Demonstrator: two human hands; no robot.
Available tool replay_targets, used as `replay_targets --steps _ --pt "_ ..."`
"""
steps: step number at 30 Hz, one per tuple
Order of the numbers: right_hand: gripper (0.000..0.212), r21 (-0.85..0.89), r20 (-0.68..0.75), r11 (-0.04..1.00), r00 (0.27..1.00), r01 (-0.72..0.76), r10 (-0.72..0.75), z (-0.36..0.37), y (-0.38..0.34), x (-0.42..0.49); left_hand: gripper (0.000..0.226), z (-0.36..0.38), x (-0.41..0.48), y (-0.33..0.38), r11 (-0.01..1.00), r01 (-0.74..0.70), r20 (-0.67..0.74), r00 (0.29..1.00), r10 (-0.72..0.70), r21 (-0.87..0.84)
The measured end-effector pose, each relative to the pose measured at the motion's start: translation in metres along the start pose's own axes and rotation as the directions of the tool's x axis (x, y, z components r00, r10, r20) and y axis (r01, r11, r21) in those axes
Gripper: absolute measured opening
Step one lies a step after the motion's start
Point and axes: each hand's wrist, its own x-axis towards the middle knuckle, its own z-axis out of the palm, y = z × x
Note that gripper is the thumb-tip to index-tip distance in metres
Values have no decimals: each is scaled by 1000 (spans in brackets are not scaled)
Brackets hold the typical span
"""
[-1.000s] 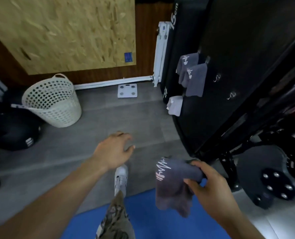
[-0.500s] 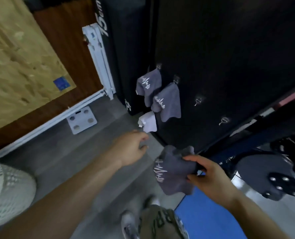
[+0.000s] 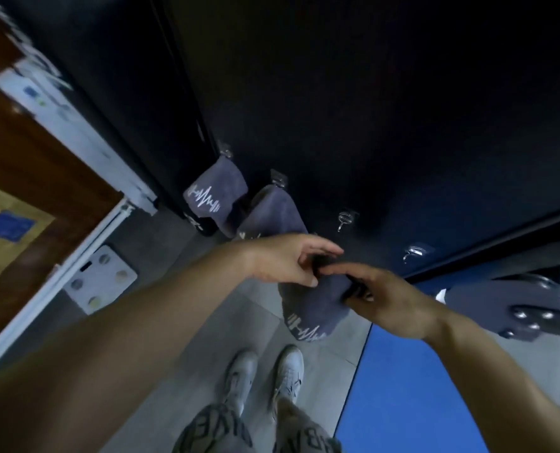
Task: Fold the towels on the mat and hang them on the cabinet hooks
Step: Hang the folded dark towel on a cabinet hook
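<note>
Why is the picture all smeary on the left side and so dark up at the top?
Head view: the white rail and wooden wall at left are streaked, like motion blur; head view again, the black cabinet catches little light, so its top shows almost nothing; the left hanging towel and held towel look sharper; the wide lens bends the edges.

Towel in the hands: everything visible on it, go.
The held towel is dark grey, plush-looking cloth, folded into a bundle hanging down, with a white waveform logo near its bottom edge. The right hand curls round its right side; the left hand appears to pinch its top. It hangs clear of the floor before the black cabinet, below the nearest free hook, not yet on it.
</note>
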Motion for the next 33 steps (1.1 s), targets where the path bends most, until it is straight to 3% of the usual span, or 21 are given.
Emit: replay_targets --steps 4,8,11,14,18,21,25,29,33 --pt "58 191 -115 982 993 -6 29 -5 10 22 50 -14 27 -16 999 41 20 999 -41 -4" --pt "41 349 -208 937 976 12 65 -2 22 45 22 -24 46 -22 986 85 68 995 -76 -140" --pt "33 504 -245 863 963 28 112 2 30 56 29 -28 55 -24 979 88 21 996 -86 -181" --pt "32 504 -298 862 946 45 125 5 32 60 39 -29 59 -21 969 117 74 992 -103 -216" --pt "31 422 -377 902 922 86 89 6 30 60 14 -35 60 -13 975 133 135 985 -109 -179" --pt "33 419 -456 901 884 112 102 5 36 61 21 -38 64 -11 979 116 57 993 -108 -169" --pt "24 430 -594 891 788 144 160 6 43 64 12 -30 71 -14 971 64 -133 986 -97 -232" --pt "16 422 -731 891 643 165 227 15 41 68 9 -17 78 -18 923 45 -276 948 -161 -383" --pt "16 391 -766 908 600 151 230 29 37 72 11 -6 88 -20 910 -9 -406 897 -177 -415"
